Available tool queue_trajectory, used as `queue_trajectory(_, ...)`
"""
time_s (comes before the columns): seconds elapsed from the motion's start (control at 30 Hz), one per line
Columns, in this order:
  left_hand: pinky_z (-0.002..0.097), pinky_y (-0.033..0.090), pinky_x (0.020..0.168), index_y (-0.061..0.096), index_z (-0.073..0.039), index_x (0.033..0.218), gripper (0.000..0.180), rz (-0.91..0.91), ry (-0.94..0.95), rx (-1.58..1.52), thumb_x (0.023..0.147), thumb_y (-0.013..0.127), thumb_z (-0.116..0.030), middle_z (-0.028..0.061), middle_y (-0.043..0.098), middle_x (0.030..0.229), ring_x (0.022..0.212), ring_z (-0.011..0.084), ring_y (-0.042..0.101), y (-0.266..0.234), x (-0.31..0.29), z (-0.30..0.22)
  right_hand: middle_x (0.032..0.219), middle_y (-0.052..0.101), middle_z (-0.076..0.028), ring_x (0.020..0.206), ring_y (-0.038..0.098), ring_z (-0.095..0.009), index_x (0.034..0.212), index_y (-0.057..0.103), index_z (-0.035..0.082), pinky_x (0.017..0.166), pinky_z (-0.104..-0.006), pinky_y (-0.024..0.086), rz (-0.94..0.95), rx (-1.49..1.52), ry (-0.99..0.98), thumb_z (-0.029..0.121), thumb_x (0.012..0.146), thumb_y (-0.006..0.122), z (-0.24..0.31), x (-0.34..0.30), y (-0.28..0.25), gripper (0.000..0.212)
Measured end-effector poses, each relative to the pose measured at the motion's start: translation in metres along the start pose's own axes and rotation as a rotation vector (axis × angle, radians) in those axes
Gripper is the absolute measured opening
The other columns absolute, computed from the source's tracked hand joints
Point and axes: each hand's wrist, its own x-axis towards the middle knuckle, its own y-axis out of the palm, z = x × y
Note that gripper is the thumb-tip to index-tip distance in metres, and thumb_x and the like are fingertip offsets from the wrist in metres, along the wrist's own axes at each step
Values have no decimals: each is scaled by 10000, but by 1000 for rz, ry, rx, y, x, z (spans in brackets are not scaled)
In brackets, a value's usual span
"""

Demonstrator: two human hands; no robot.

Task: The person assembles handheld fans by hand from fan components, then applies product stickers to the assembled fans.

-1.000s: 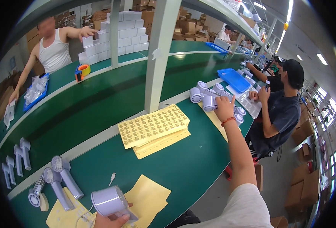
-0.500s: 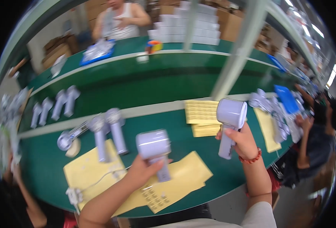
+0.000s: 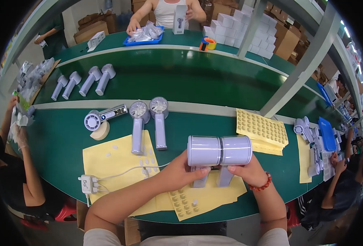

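My left hand (image 3: 182, 173) is closed round the handle of a lavender handheld fan (image 3: 204, 151). A second lavender fan (image 3: 237, 150) is in my right hand (image 3: 252, 170), its fingers wrapped about the handle. The two drum-shaped heads are side by side, end against end, with only a thin dark line between them. Both handles point down over yellow sticker sheets (image 3: 206, 201). Beyond my left hand, two more fans (image 3: 136, 131) (image 3: 159, 123) lie with their handles toward me. One fan (image 3: 93, 120) with an opened handle rests on a cream-coloured roll (image 3: 100, 131).
A white charger (image 3: 89, 184) with a cable lies at left on a yellow sheet (image 3: 97, 160). A stack of sticker sheets (image 3: 261, 127) is beyond my right hand. Several fans (image 3: 90, 82) stand on the green belt (image 3: 161, 76). A metal post (image 3: 300, 61) rises at right; co-workers sit on both sides.
The two fans, held apart before, have been brought together head to head in front of me. My right hand has moved inward and down, and the view has shifted.
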Motion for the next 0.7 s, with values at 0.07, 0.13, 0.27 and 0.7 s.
queue_trajectory(0.07,334,430,914,355,-38,1271,587,42,-109,-23,812,678,-210,96,509,1179,1077,182,517,0,-2,-13,1062,605,-70,992,553,-149,1125,558,0,861,-312,448,-42,20,24,95,758,703,9,-1,-1,407)
queue_trajectory(0.13,329,433,908,373,-37,1260,592,55,-71,-9,789,699,-189,95,519,1170,1069,178,521,-1,-4,-12,1059,610,-69,982,562,-146,1108,570,9,860,-301,446,-32,-261,-60,60,705,736,16,-3,-3,439)
queue_trajectory(0.27,312,436,895,477,-32,1171,557,4,110,285,696,758,-108,107,553,1124,1027,204,550,-7,-9,-16,1065,609,-120,951,604,-238,1082,586,26,815,-301,477,50,-526,-135,109,678,758,19,-5,-6,447)
queue_trajectory(0.7,422,408,963,552,-75,1196,515,-297,933,925,694,661,-38,163,457,1272,1127,302,504,-29,-1,-6,1216,528,-114,1037,573,-239,1177,556,213,1028,-576,217,-116,-1273,-769,102,720,681,30,7,14,487)
